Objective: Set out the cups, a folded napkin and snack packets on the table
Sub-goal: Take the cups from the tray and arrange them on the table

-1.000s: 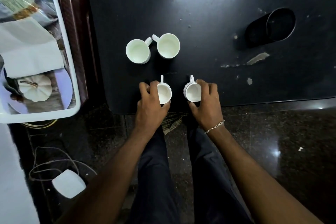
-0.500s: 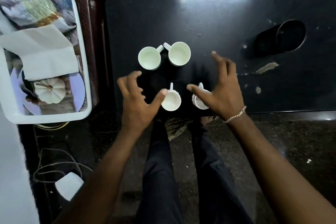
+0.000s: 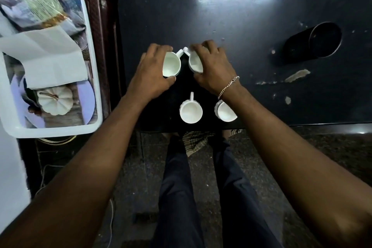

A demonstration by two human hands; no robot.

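Seen from overhead at a dark table (image 3: 251, 16): four white cups in two rows near the front edge. Wrapped round the far-left cup (image 3: 171, 65), the left hand (image 3: 150, 74), with fingers curled along the far side of the rim and thumb tucked at the near side. Clasped likewise over the far-right cup (image 3: 194, 62), the right hand (image 3: 211, 68), knuckles up, covering most of the rim; on that wrist, a thin chain bracelet (image 3: 228, 86). Between the two hands, the handles (image 3: 180, 52) of these cups angled toward each other, tips touching or very nearly so. Nearer the front edge, standing free and upright, the near-left cup (image 3: 190, 111), handle pointing away, and the near-right cup (image 3: 225, 112), partly hidden under the right wrist. Off to the left, beside the table, a white plastic bin (image 3: 91, 78) with the napkin (image 3: 50, 56) lying across its contents, the snack packets (image 3: 38, 4) in clear wrapping at its far end, and a small white pumpkin (image 3: 55, 99) at its near end. Far right on the tabletop, a black tumbler (image 3: 314, 44), mouth open to the camera, well apart from the cups, amid pale scuffs (image 3: 298, 75) in the dark surface. Below, dark trousers (image 3: 177, 187) over a speckled floor (image 3: 322, 157).
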